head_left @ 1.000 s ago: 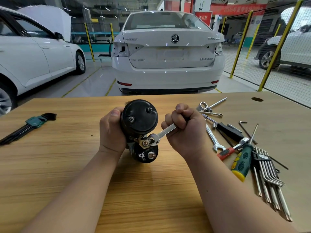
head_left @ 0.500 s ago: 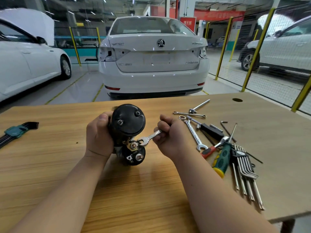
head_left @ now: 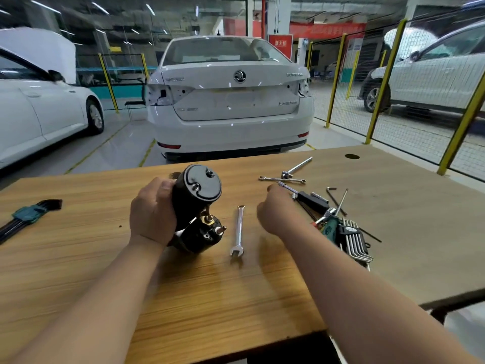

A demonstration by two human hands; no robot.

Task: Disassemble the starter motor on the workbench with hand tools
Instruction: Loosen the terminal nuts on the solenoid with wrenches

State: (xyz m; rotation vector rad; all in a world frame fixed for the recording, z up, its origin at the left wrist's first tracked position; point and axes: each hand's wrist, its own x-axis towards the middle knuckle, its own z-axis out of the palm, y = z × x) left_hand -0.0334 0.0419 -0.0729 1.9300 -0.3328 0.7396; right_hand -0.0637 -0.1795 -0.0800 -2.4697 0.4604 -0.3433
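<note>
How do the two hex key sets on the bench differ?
The left hex key set has dark keys in a teal holder; the right hex key set has silvery keys in a black holder. The left set lies alone near the bench's left edge; the right set sits among other tools, beside a green-handled screwdriver. Both lie flat on the workbench.

Grips starter motor [head_left: 196,191] with left grip [head_left: 153,211], tilted on worktop [head_left: 78,258]. Holds right grip [head_left: 275,214] loosely curled between flat-lying wrench [head_left: 238,229] and tool pile [head_left: 351,235].
</note>
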